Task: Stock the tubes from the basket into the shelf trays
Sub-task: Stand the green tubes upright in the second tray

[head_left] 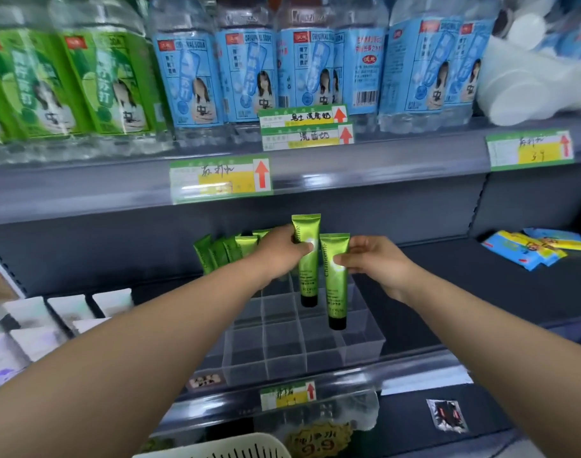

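My left hand grips a green tube with a black cap, held upright with the cap down over the back cells of a clear divided tray on the dark shelf. My right hand pinches a second green tube, also cap down, just right of the first and a little lower. Several more green tubes stand in the tray's back left cells, partly hidden behind my left hand. The rim of a cream basket shows at the bottom edge.
Above, a shelf holds green bottles and blue bottles with price tags on its edge. White boxes sit left of the tray. Blue and yellow packets lie at the right. A shelf lip with a tag runs in front.
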`<state>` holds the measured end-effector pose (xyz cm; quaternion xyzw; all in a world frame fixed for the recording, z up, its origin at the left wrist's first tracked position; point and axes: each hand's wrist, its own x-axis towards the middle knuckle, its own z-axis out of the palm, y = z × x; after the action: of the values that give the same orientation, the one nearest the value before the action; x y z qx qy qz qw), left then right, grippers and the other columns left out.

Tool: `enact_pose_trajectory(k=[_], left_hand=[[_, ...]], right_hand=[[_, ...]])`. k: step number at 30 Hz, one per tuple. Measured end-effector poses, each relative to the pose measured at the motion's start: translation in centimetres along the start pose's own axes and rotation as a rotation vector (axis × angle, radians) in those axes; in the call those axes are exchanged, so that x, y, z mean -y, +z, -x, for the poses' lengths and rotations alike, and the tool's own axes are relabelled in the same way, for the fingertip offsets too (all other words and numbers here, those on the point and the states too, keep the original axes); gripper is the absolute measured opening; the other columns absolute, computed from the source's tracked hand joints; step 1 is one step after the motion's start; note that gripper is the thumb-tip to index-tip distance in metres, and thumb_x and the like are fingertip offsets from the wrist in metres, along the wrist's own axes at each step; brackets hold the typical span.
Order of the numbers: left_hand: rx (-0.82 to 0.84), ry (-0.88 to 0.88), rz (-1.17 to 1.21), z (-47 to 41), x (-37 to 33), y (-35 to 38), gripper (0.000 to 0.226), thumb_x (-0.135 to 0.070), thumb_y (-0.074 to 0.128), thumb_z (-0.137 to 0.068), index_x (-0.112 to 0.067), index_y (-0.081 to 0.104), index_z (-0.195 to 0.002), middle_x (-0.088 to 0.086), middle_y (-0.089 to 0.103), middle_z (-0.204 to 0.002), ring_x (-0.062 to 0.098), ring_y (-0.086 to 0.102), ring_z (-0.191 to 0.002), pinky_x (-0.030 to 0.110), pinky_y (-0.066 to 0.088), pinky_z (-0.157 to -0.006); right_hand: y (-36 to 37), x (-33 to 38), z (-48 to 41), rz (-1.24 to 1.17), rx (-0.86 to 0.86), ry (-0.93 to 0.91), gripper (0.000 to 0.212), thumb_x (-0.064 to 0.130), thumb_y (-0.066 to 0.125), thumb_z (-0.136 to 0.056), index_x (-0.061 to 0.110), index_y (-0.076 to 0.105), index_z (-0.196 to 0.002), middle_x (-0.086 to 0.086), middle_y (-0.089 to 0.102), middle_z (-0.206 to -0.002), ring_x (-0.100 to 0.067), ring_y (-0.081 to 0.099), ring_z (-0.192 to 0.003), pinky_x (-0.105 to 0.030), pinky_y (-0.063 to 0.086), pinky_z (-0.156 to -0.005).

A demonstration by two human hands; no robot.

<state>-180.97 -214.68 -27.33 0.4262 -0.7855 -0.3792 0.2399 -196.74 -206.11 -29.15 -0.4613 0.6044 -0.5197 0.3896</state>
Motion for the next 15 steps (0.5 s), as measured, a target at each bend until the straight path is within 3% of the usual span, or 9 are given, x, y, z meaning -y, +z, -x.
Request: enact_pose_trajectory(k=[5,11,15], left_hand=[[-0.044,0.039,-0.099,-3.5,-0.3,1.0,0.031,-0.029,0.059,-0.09,-0.006,0.058,-0.111,0.014,0.064,-0.109,0.029,0.062,-0.098,0.041,0.05,-0.089],[-0.112,0.098,-0.173,-7.5,-0.5,2.3,0.028,-0.027,0.059,-0.09,-0.005,0.059,-0.106,0.012,0.064,-0.105,0.027,0.06,-0.098,0.033,0.045,-0.081],[-0.161,0.157,-0.187,-9.5,-1.0,2.7,0.013,-0.023,0.059,-0.089,-0.011,0.06,-0.093,0.006,0.064,-0.094,0.023,0.06,-0.09,0.025,0.041,-0.07]], right_hand=[[-1.5,-0.4,-2.8,0.017,-0.069,-0.023,0.029,-0.001,0.067,-0.082,-0.008,0.06,-0.109,-0.017,0.064,-0.102,-0.021,0.061,-0.088,-0.03,0.05,-0.081],[-2.7,-1.0,-5.8,-0.003,-0.068,-0.061,0.011,-0.003,0.067,-0.081,0.002,0.057,-0.086,-0.012,0.059,-0.085,-0.019,0.057,-0.078,-0.023,0.048,-0.072],[-3.1,-1.3,-8.0,0.002,-0.098,-0.104,0.028,-0.003,0.067,-0.081,0.013,0.049,-0.066,-0.002,0.053,-0.068,-0.012,0.053,-0.066,-0.021,0.047,-0.069]])
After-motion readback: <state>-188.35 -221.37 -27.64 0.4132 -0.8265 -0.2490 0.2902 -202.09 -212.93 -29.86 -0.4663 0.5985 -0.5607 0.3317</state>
